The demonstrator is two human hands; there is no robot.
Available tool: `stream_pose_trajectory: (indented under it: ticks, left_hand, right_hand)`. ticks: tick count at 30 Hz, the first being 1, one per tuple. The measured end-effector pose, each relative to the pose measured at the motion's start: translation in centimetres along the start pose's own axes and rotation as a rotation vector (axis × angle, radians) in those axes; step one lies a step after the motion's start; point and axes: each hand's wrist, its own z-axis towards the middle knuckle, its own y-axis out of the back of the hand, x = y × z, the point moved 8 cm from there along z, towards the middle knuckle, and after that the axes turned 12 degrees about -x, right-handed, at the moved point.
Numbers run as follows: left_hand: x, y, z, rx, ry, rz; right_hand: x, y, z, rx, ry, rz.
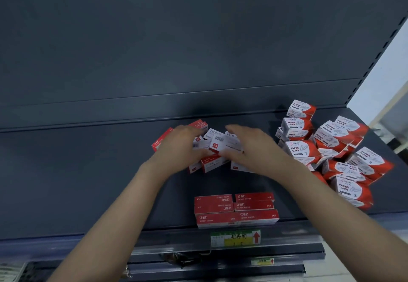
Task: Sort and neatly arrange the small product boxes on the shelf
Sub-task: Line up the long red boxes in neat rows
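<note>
A loose heap of small red-and-white staple boxes [215, 143] lies in the middle of the dark shelf [88, 171]. My left hand [178, 147] comes over the heap from the left, with fingers and thumb curved round some of its boxes. From the right, my right hand [249, 147] cups the heap's other side, thumb under and fingers over a white-faced box. The picture is blurred there. Near the shelf's front edge stands a tidy block of red staple boxes [236, 210], stacked two wide. An untidy pile of red-and-white paper clip boxes [331, 149] fills the right end.
The shelf's dark back panel [176, 49] rises behind the heap. A yellow-green price label [235, 238] sits on the front rail below the tidy block. A second rail with a small label [262, 261] runs lower down. The shelf's left half shows bare dark surface.
</note>
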Motion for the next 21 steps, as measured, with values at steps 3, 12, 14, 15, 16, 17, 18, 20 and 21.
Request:
stream_pose_trajectory:
  ticks: [3,12,14,15,16,17,18,20,21]
  left_hand:
    - [0.0,-1.3,0.5,0.082,-0.017,0.078]
    - [-0.1,-1.2,0.4,0.038,0.008,0.091]
    - [0.0,-1.2,0.4,0.042,0.011,0.09]
    - [-0.1,-1.2,0.4,0.051,0.013,0.087]
    - [-0.1,-1.2,0.4,0.06,0.014,0.083]
    - [-0.2,-1.2,0.4,0.063,0.01,0.08]
    - [-0.4,-1.1,0.4,0.057,0.005,0.079]
    - [-0.7,-0.6,0.4,0.013,-0.011,0.061]
    - [-0.7,-0.3,0.3,-0.01,-0.008,0.036]
  right_hand:
    - [0.1,-1.2,0.4,0.046,0.02,-0.064]
    - [-0.6,-0.7,0.1,-0.079,-0.012,0.005]
    - [-1.1,-0.4,-0.2,-0.096,-0.039,0.06]
    - [-1.2,-0.3,-0.4,-0.093,-0.046,0.084]
    - [-1.2,-0.3,-0.6,-0.077,-0.05,0.098]
    - [-1.1,-0.3,-0.7,-0.055,-0.047,0.104]
    - [-1.0,-0.4,-0.8,-0.036,-0.043,0.109]
    - [-0.9,-0.3,-0.9,-0.027,-0.046,0.143]
    - [-0.9,-0.3,-0.9,-0.026,-0.049,0.163]
